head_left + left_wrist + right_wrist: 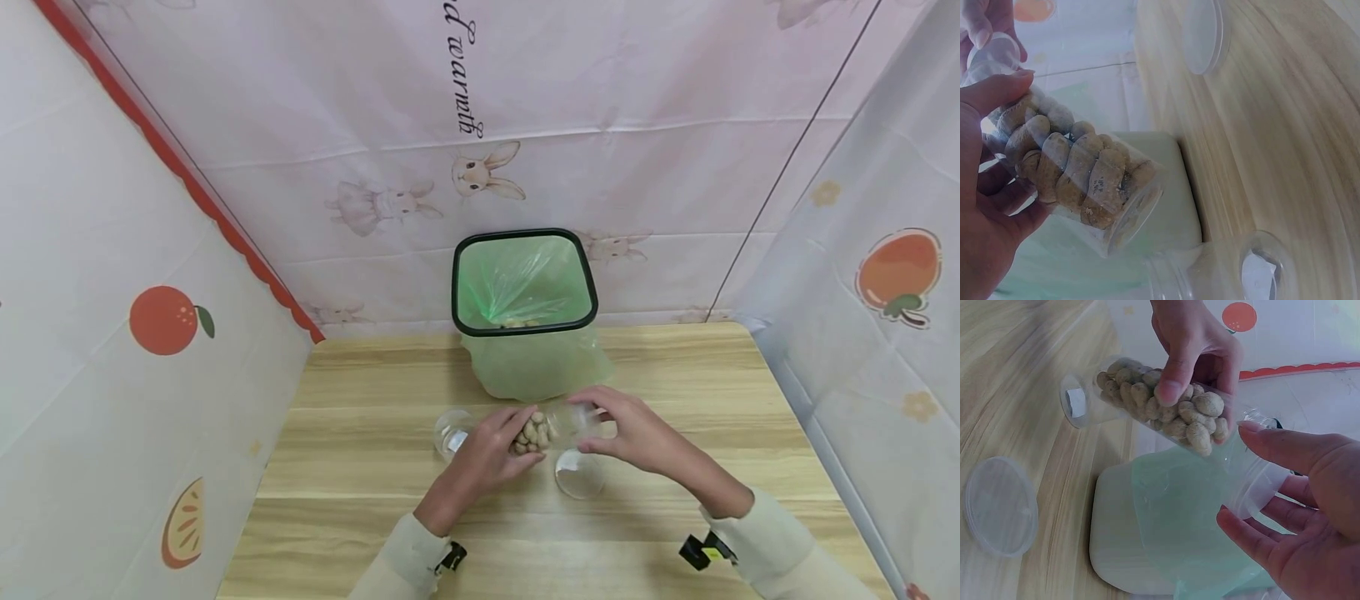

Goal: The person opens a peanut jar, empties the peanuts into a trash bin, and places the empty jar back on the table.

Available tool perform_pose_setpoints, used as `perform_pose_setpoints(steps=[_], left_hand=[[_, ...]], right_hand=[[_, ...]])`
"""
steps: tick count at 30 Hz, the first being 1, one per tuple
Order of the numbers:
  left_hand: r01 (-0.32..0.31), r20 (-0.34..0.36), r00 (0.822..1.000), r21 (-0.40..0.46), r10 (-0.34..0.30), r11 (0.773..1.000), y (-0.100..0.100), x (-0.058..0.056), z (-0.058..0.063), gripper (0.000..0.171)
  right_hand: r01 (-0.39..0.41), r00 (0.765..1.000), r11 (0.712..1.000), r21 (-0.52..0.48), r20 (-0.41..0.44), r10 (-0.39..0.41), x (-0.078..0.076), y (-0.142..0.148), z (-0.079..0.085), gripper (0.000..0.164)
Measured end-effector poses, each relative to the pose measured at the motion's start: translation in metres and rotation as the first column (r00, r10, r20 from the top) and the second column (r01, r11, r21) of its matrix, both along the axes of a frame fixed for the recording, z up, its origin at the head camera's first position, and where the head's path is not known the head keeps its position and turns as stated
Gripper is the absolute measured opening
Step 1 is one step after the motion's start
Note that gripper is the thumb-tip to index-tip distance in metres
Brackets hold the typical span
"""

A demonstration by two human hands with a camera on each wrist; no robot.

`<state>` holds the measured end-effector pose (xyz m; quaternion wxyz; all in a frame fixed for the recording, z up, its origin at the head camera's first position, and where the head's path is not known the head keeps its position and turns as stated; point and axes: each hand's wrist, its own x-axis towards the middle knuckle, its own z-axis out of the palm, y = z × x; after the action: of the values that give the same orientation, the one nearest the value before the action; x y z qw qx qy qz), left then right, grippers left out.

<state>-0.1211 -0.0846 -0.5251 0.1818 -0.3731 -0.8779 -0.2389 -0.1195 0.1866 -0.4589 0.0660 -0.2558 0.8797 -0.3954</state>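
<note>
My left hand (487, 450) grips a clear plastic jar (1138, 209) of unshelled peanuts (1141, 394) round its body. The jar is tilted over toward the right hand, and the peanuts sit in its lower part. At the jar's mouth, my right hand (1297, 506) holds a translucent white lid (1260, 494) between thumb and fingers; whether the lid is seated on the rim I cannot tell. On the table below the hands lies a round clear lid (580, 473). Beside the left hand stands a second clear jar (450, 429) with a white label.
Behind the hands stands a bin with a black rim (525, 332) and a green plastic bag (540, 367) folded over it; a few pale things lie inside. The wooden table (360, 475) meets printed cloth walls (337, 125) at the back and both sides.
</note>
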Motion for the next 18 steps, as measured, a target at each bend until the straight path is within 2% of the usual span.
perform_pose_setpoints(steps=[8,15,18], left_hand=[[-0.03,0.001,1.0,-0.015,0.03,0.999,-0.004,-0.003,0.006,0.07],[-0.046,0.014,0.999,-0.007,0.046,0.999,-0.008,-0.006,0.014,0.071],[-0.055,-0.008,0.998,-0.007,0.055,0.998,-0.01,-0.007,0.017,0.071]], right_hand=[[0.009,1.0,1.0,-0.029,0.014,-0.009,-0.001,0.007,-0.007,0.06],[0.016,0.999,1.0,0.008,-0.03,-0.015,0.0,0.013,-0.016,0.062],[0.017,0.998,1.0,0.025,-0.06,-0.015,0.0,0.016,-0.021,0.059]])
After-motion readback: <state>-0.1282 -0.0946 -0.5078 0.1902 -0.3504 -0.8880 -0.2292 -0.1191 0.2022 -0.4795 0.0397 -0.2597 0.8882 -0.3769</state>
